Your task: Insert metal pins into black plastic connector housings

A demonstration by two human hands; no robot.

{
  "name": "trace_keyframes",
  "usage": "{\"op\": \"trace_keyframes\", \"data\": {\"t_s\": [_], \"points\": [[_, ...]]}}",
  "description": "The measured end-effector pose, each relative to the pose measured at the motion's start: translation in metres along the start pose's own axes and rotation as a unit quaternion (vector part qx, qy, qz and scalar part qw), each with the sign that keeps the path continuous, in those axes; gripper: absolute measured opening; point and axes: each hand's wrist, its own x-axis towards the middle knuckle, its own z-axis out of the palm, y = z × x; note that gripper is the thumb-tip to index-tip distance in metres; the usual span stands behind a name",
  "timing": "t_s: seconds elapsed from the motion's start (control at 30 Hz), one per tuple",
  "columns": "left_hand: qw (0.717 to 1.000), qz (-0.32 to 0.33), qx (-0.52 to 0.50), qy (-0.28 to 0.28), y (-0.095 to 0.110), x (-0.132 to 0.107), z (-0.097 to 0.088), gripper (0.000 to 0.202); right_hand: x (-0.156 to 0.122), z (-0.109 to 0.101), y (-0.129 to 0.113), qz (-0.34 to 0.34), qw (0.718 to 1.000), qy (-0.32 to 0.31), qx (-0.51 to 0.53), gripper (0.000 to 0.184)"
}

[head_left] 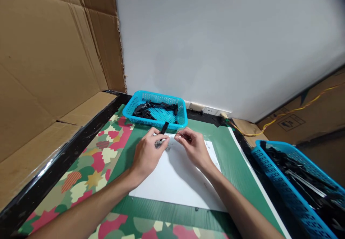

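My left hand (147, 152) is closed in a pinch on a short black plastic strip (164, 127) that sticks up and away from the fingertips. A small heap of shiny metal bits (159, 144) lies on the white sheet (178, 181) right beside that hand. My right hand (193, 145) is also closed in a pinch, its fingertips holding a thin small piece that I cannot make out, a little apart from the black strip. Both hands hover over the far edge of the white sheet.
A blue basket (140, 101) holding several black strips stands just beyond the hands. A larger blue basket (285, 192) with black parts sits at the right. Cardboard walls (48, 63) rise at the left. A yellow wire (296, 110) runs along the back right. A green mat (229, 149) covers the table.
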Motion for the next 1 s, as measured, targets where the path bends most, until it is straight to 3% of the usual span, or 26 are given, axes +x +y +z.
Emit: {"op": "trace_keyframes", "data": {"t_s": [0.13, 0.47, 0.7, 1.0], "points": [[0.999, 0.01, -0.035, 0.0, 0.002, 0.0, 0.001, 0.016, -0.001, 0.0, 0.002, 0.009, 1.0, -0.013, 0.009, 0.025], [0.995, 0.001, -0.08, -0.061, 0.01, -0.003, 0.001, 0.016, -0.006, -0.003, 0.002, 0.022, 0.998, -0.042, 0.051, 0.025], [0.983, -0.01, -0.163, -0.085, 0.015, -0.004, 0.002, 0.022, -0.01, -0.009, -0.007, 0.036, 0.995, -0.035, 0.084, 0.027], [0.955, -0.059, -0.284, -0.066, 0.01, -0.005, 0.01, 0.026, -0.024, -0.002, -0.009, 0.05, 0.994, 0.01, 0.092, 0.026]]}}
